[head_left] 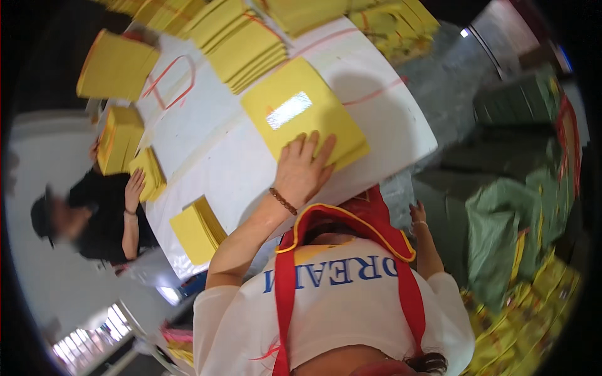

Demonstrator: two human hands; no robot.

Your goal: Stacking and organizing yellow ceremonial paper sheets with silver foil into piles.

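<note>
My left hand (304,164), with a beaded bracelet on its wrist, lies flat with spread fingers on the near edge of a stack of flat yellow sheets (326,109). A shiny white rectangle (289,111) marks the top of that stack. The stack sits on the white table (401,122), close to its front edge. Off the table's right front side, my right hand (417,214) hangs low, fingers stretched out and nothing visible in them. To the left of my left forearm stands a smaller yellow bundle (195,232).
Across the left side, a person's hand (135,188) rests on a yellow bundle (148,174). More yellow stacks (235,44) cover the far table. A loose red strap (172,81) lies near them. On the right are green sacks (498,232) and yellow printed packs (533,326).
</note>
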